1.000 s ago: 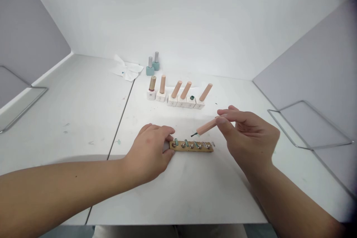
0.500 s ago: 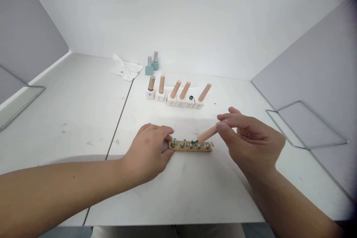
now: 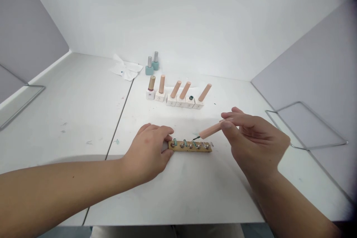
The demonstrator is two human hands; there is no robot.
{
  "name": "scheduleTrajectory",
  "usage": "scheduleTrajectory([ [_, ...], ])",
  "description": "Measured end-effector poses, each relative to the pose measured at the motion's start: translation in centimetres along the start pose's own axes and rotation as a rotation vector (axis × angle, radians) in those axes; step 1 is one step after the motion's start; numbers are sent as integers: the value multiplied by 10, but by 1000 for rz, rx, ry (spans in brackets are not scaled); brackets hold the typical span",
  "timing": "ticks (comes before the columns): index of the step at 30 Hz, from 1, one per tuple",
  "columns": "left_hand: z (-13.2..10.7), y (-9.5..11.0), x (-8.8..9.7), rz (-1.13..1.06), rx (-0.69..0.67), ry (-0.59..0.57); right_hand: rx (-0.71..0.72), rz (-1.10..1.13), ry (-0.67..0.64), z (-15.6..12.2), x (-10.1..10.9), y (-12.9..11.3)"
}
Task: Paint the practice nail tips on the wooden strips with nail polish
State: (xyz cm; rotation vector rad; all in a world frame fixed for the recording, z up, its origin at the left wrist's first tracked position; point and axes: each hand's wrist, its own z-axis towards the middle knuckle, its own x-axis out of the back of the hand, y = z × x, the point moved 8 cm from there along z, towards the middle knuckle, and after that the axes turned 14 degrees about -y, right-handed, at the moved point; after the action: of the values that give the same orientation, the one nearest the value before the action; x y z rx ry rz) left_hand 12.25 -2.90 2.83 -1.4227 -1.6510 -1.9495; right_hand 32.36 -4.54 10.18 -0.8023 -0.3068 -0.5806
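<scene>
The person has two bare hands at work over a white table (image 3: 69, 119). The left hand (image 3: 146, 152) is at one end of a wooden strip (image 3: 190, 146). Its fingers (image 3: 164, 130) are curled closed over that end, and they hold the strip still. The right hand (image 3: 252, 139) is up off the table. Its fingers (image 3: 228, 116) are closed in a pinch on a nail polish brush (image 3: 210, 131) with a peach wooden handle.

The brush's dark green tip (image 3: 196, 138) points down, away from the right fingers, and sits right at the strip, near its middle. I can't tell if it is touching. Silver screw heads (image 3: 182, 145) and small teal sticks (image 3: 174, 142) line the strip.

The step in hand looks like one hand holding while the other brings the tip in. The next move calls for a slow, steady hand, since the tip is so close to those small bits.

Far past both hands stand a row of white cubes (image 3: 171, 101) with peach wooden sticks, a white bottle (image 3: 150, 95), two teal bottles (image 3: 149, 70) and a crumpled tissue (image 3: 125, 70). The white bottle has small dark print, too tiny to read. I see no brand.
</scene>
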Motion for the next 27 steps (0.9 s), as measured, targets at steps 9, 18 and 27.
scheduleTrajectory([
  [9,-1,0,1,8,-3,1,28,0,-75,0,-4,-5],
  [18,-1,0,0,-5,8,-5,62,-13,-111,-1,-1,-7],
  [27,-1,0,0,-4,11,-13,57,7,-129,-1,-1,-1],
])
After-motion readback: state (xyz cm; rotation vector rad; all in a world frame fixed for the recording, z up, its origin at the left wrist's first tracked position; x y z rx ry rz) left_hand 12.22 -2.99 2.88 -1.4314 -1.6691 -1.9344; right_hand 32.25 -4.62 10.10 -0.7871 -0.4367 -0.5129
